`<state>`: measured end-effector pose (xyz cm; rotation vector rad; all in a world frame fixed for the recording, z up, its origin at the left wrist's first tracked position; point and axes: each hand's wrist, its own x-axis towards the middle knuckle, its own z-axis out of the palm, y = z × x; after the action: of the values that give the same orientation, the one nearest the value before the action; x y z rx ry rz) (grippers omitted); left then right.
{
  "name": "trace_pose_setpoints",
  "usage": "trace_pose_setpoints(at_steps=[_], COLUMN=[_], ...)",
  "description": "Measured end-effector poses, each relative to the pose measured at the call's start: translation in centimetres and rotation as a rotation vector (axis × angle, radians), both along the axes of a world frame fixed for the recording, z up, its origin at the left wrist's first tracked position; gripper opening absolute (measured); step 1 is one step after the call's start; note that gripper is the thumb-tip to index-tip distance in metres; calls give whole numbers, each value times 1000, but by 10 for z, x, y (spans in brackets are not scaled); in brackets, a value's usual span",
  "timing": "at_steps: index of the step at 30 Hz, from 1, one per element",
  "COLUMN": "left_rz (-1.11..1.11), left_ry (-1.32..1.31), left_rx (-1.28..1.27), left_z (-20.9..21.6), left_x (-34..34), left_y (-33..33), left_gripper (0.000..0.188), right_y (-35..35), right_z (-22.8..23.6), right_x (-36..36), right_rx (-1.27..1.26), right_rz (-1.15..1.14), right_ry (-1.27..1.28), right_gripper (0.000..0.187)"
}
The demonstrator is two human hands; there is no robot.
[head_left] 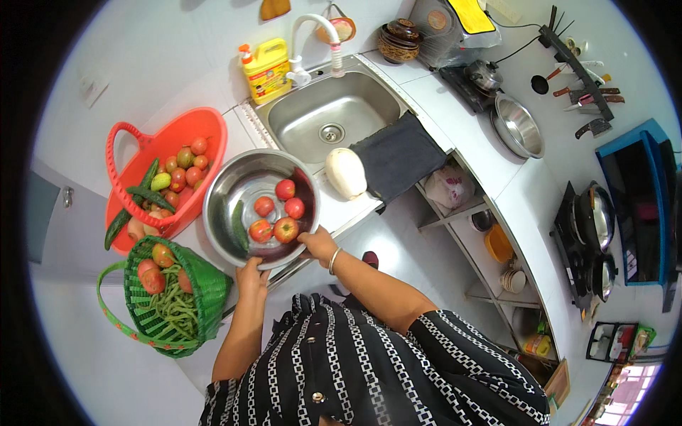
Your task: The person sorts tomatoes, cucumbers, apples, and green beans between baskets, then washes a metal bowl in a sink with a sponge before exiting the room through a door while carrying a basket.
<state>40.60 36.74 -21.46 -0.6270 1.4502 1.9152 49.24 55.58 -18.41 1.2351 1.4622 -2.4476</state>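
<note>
A wide stainless steel bowl point(222, 202) is between my hands at the counter's front edge, left of the sink. My left hand point(251, 282) grips its near rim, and my right hand point(320, 248) is closed on the rim's near right side. Whether the bowl's base rests on the counter is hidden. Inside lie several red tomatoes point(286, 229) and one green cucumber point(240, 226). Just right of the bowl, a pale, white-skinned oblong vegetable point(346, 174) sits between the sink and a dark folded cloth point(401, 156).
Left of the bowl stand a red plastic basket point(211, 128) of tomatoes and cucumbers and a green woven basket point(217, 287) with green beans. Behind are the steel sink point(383, 99), faucet point(297, 50) and yellow jug point(268, 74). Knives point(595, 128) hang at right above a steel basin point(518, 128).
</note>
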Motion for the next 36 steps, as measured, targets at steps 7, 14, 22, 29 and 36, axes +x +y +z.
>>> trace_pose_setpoints(at_steps=[7,14,22,29,36], left_rz=[26,-259,-481,-689,-725], left_ry=[219,219,94,1058,847], left_rx=[-22,14,5,-668,-1518], left_z=[144,144,67,68,127], left_x=[77,72,73,-22,-214], left_y=[100,259,394,313,139], left_gripper=[37,37,36,42,38], right_y=[101,246,339,349,326], right_z=[91,95,12,-18,55], right_x=[44,82,122,140,93], right_rx=[12,141,88,158,980], right_rz=[78,-146,-432,-498,-705], right_ry=[188,193,34,-44,74], right_gripper=[40,33,32,33,45])
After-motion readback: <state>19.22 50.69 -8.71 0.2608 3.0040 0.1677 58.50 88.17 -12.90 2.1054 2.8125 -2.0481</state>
